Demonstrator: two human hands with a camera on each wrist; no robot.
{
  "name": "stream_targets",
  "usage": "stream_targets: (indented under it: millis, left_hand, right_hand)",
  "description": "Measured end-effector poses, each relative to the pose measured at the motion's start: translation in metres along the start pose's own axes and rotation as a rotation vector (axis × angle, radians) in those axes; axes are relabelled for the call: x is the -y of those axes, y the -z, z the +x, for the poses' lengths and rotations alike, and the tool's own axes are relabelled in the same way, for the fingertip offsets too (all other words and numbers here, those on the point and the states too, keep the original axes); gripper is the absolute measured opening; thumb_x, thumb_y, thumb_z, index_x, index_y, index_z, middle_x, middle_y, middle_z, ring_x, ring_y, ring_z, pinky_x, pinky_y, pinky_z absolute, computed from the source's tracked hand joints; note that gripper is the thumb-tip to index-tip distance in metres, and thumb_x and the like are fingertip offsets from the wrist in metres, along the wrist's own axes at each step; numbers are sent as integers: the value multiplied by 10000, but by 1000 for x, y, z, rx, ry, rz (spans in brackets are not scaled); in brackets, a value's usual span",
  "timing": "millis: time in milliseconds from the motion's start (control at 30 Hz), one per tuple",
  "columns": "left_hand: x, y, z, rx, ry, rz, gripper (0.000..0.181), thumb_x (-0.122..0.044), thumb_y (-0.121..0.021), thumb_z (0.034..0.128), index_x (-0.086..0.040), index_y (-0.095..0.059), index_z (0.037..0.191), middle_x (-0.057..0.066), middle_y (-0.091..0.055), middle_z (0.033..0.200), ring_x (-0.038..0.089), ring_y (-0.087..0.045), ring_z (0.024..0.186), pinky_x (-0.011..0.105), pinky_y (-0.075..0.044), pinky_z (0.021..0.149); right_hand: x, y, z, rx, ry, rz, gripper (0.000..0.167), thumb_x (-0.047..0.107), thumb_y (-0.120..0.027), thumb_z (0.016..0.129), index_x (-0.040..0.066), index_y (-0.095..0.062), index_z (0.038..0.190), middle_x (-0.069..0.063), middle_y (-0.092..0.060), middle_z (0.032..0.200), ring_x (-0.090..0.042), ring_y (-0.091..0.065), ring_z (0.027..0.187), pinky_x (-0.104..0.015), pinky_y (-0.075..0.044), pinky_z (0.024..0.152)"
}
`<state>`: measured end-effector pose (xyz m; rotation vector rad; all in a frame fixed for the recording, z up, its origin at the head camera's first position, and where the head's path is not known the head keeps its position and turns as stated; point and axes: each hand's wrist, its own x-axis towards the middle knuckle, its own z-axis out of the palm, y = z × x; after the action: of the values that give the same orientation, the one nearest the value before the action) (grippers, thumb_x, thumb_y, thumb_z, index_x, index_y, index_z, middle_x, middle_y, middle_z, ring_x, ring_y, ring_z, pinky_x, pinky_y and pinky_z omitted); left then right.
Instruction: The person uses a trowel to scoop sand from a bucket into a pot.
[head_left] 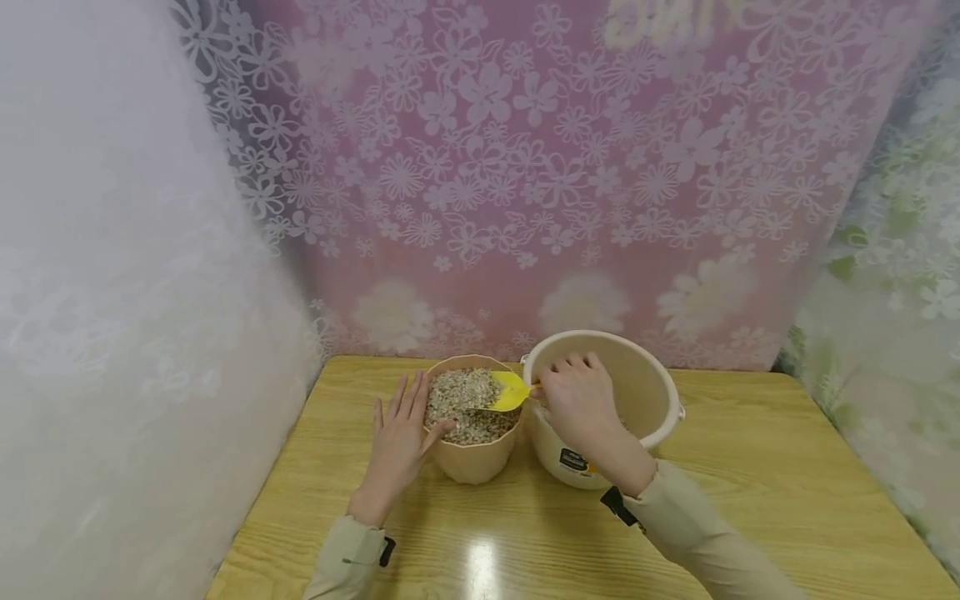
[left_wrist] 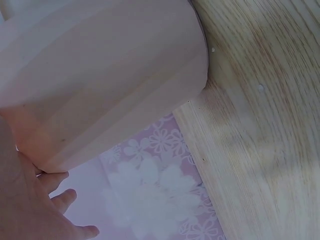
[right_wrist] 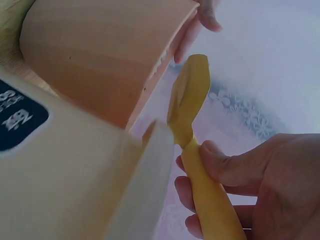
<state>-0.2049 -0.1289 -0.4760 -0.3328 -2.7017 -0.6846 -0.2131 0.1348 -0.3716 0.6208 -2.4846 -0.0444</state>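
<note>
A peach-coloured flower pot (head_left: 474,463) stands on the table, filled nearly to its rim with a grey-brown granular mix (head_left: 465,390). My left hand (head_left: 396,443) rests against the pot's left side, fingers straight and spread, thumb over the rim. In the left wrist view the fingertips (left_wrist: 64,201) extend past the pot. My right hand (head_left: 581,404) grips the handle of a yellow hand trowel (right_wrist: 207,187) above the gap between pot and bucket. The trowel's blade (head_left: 512,392) lies over the right part of the pot, granules at its tip.
Right beside the pot stands a larger cream bucket (head_left: 546,446) with a dark label; its inside is partly hidden by my right arm. The wooden table (head_left: 757,467) ends at a pink floral curtain (head_left: 480,208). Small white crumbs (left_wrist: 260,87) lie near the pot.
</note>
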Motion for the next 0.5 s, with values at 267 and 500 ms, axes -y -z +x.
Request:
stream_targets:
  millis: [267, 500]
  left_hand:
    - [1, -3, 1, -15, -7, 12, 864, -542, -579, 977, -80, -235, 1621, 104, -229, 1674, 321, -142, 1556, 714, -77, 1183]
    - [2, -4, 1, -42, -21, 19, 863, -572, -544, 982, -55, -259, 1611, 133, -263, 1660, 371, -198, 1535, 729, -101, 1170]
  right_hand:
    - [27, -15, 15, 32, 49, -123, 136, 297, -801, 862, 167, -782, 900, -62, -677, 806, -232, -570, 746, -335, -384, 720]
    - [30, -12, 18, 52, 124, -63, 36, 259, -825, 837, 226, -821, 852, -51, -707, 796, -235, -606, 781, -335, -455, 773]
